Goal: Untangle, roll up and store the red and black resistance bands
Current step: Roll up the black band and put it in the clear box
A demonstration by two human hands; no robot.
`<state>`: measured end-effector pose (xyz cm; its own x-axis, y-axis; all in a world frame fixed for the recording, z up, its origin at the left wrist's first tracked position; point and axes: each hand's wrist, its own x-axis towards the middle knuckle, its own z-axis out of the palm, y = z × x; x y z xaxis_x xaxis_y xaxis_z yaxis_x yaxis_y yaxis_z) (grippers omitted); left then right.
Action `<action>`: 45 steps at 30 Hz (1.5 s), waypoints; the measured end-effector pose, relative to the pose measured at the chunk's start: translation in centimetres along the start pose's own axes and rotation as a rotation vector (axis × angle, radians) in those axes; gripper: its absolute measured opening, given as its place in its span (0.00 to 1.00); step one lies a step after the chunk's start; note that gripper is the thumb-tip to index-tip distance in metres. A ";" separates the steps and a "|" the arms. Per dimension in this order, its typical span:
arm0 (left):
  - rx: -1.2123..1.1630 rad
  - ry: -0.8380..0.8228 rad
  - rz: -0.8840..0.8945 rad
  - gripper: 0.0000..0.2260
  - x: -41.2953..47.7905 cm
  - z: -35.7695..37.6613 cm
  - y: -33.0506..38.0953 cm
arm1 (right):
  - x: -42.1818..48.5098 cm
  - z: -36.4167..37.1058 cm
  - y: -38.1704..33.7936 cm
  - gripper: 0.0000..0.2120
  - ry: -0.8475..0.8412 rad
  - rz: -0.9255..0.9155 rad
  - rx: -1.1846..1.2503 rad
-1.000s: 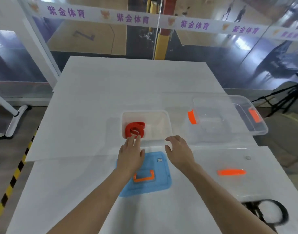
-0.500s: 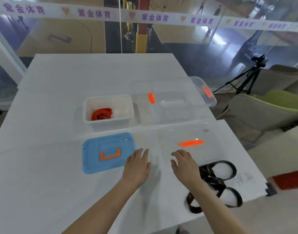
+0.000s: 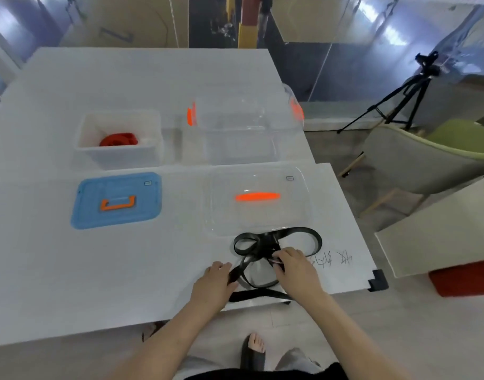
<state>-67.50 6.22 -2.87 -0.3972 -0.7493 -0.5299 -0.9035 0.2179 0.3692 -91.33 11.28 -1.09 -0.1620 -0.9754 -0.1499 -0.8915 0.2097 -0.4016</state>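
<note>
The black resistance band (image 3: 304,235) lies tangled in loops near the table's front right edge. My left hand (image 3: 214,286) grips a strand of it at the lower left of the tangle. At the knot in the middle, my right hand (image 3: 295,267) pinches the band. The red resistance band (image 3: 119,139) sits rolled up inside the white box (image 3: 117,157) at the back left.
A blue lid (image 3: 116,200) with an orange handle lies in front of the white box. A clear box (image 3: 241,130) stands at the back right, its clear lid (image 3: 258,200) in front of it. A tripod (image 3: 394,102) and a chair (image 3: 432,157) stand right of the table.
Both hands moved from near the white box to the front right and took hold of the black band. My view swung right and down.
</note>
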 end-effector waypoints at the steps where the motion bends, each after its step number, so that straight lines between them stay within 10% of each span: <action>1: -0.027 -0.015 -0.014 0.25 -0.2 0.7 0.2 | -0.3 0.1 0.4 0.12 -0.029 -0.024 0.003; 21: -0.504 0.225 0.017 0.06 -4.8 -3.8 6.4 | -3.1 -2.1 1.0 0.29 -0.197 -0.229 0.279; 28: -0.574 0.238 0.171 0.09 -6.7 -9.8 11.7 | -2.7 -7.5 1.4 0.09 0.033 -0.161 0.543; 45: -0.971 0.458 0.398 0.06 -9.4 -19.6 19.8 | -3.1 -18.7 -2.2 0.11 0.116 -0.176 1.092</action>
<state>-78.48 5.32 24.41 -0.3516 -0.9361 0.0108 -0.1417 0.0646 0.9878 -96.73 12.59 17.16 -0.1590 -0.9860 0.0496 -0.0641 -0.0398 -0.9972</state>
